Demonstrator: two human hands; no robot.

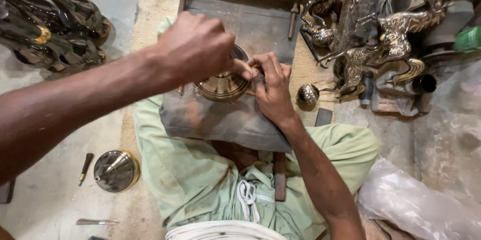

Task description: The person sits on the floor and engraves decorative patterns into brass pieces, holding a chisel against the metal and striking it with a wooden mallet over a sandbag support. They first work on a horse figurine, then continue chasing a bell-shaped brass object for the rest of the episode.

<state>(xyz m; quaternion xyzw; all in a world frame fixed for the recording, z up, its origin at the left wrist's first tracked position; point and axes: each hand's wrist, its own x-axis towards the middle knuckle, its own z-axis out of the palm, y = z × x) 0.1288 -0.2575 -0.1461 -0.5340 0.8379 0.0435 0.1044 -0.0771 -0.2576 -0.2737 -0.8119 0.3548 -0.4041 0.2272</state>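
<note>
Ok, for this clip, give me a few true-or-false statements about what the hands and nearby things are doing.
1. Both hands meet at a round brass dish lying on a grey pad. True.
2. The left hand rests flat on the floor. False: it is raised over the dish, fingers pinched.
3. Brass horse figures stand to the right. True.
4. A metal cone-shaped piece sits on the pad. False: it is on the floor at lower left, beside a small tool.
5. The right hand touches the dish's edge. True.
</note>
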